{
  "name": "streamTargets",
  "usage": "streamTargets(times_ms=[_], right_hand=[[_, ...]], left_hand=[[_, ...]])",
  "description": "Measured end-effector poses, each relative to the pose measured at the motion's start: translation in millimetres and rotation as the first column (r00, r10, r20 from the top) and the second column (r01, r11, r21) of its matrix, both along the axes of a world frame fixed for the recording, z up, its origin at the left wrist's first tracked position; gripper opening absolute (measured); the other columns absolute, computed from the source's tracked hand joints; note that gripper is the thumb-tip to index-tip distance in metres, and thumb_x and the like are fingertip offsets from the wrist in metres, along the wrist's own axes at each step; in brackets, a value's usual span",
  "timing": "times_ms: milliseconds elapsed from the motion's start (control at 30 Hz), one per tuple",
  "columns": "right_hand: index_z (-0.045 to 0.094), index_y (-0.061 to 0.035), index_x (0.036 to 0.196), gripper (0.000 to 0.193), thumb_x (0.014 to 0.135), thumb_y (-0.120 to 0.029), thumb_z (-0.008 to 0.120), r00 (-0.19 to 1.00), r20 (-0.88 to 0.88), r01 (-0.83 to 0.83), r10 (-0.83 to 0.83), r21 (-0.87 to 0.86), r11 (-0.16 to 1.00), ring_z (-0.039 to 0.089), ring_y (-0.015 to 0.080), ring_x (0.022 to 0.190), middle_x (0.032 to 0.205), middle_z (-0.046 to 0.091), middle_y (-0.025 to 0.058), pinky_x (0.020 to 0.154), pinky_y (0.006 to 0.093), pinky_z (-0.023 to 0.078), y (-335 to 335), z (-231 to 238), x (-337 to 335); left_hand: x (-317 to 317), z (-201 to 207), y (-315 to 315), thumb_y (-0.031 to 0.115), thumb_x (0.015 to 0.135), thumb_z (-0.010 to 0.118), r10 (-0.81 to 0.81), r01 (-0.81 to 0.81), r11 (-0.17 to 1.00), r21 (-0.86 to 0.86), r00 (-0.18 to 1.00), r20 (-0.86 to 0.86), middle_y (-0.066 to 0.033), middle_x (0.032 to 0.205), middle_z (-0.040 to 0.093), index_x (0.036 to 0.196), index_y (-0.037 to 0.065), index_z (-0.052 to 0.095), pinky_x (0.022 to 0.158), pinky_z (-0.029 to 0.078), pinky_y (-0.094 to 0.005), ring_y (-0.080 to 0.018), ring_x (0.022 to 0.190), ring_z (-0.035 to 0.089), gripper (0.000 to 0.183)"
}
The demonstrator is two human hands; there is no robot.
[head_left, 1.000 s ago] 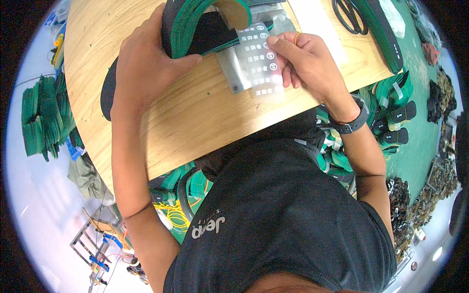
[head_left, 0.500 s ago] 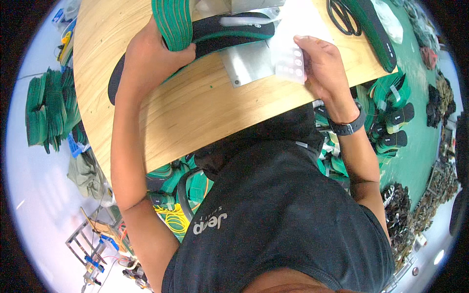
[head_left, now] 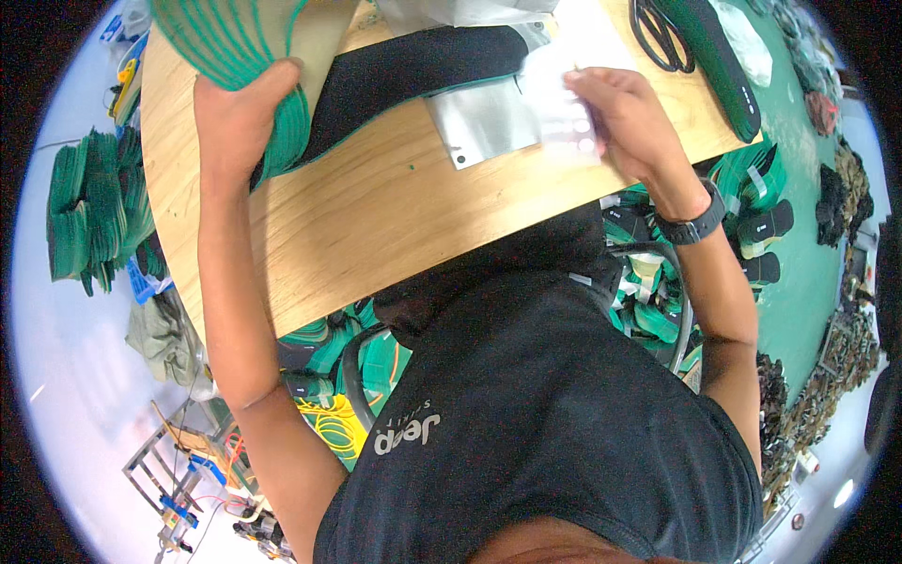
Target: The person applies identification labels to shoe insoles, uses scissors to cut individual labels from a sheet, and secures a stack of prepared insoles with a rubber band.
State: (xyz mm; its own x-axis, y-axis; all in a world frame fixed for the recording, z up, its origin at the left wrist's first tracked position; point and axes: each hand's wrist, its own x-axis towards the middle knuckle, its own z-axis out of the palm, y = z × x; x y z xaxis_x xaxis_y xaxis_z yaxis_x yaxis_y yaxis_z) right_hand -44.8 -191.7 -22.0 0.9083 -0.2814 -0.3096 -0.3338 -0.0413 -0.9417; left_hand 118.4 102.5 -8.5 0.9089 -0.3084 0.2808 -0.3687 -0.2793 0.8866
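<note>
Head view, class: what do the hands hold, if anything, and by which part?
The left hand grips a green layered stack by its striped edges; the right hand pinches a translucent sheet, blurred, by its right side.

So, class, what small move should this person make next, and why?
Perhaps lower the green-edged layers: the left hand grips them over the table, and the right hand holds a translucent sheet, so neither hand is free.

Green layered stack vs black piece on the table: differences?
The green layered stack shows several layers edge-on; the black piece shows a broad dark face. The stack is held in the left hand; the black piece lies on the table. Both show green along their edges.
</note>
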Motion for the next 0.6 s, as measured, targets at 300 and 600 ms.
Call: streamTargets(times_ms=[300, 600], right_hand=[[0.059, 0.0009, 0.100, 0.024, 0.096, -0.019, 0.046, 0.813, 0.459, 0.231, -0.358, 0.309, 0.922, 0.057, 0.0119, 0.067, 0.083, 0.063, 0.0065, 0.056, 0.0218, 0.043, -37, 12, -4], [0.057, -0.0060, 0.087, 0.022, 0.097, -0.020, 0.044, 0.649, 0.755, 0.227, -0.094, -0.074, 0.971, 0.048, 0.0053, 0.061, 0.072, 0.053, -0.0027, 0.054, 0.0200, 0.038, -51, 88, 43]], left_hand=[[-2, -1, -2, 0.014, 0.069, 0.069, -0.003, 0.000, 0.999, 0.048, 0.997, 0.078, -0.0026, 0.073, 0.062, 0.078, 0.001, 0.063, 0.065, 0.047, -0.0279, -0.0100, 0.067, 0.056, 0.017], [-11, 6, -6, 0.014, 0.069, 0.070, 0.060, -0.062, 0.996, 0.057, 0.997, 0.040, -0.0033, 0.075, 0.063, 0.081, 0.000, 0.063, 0.067, 0.047, -0.0278, -0.0110, 0.069, 0.057, 0.020]])
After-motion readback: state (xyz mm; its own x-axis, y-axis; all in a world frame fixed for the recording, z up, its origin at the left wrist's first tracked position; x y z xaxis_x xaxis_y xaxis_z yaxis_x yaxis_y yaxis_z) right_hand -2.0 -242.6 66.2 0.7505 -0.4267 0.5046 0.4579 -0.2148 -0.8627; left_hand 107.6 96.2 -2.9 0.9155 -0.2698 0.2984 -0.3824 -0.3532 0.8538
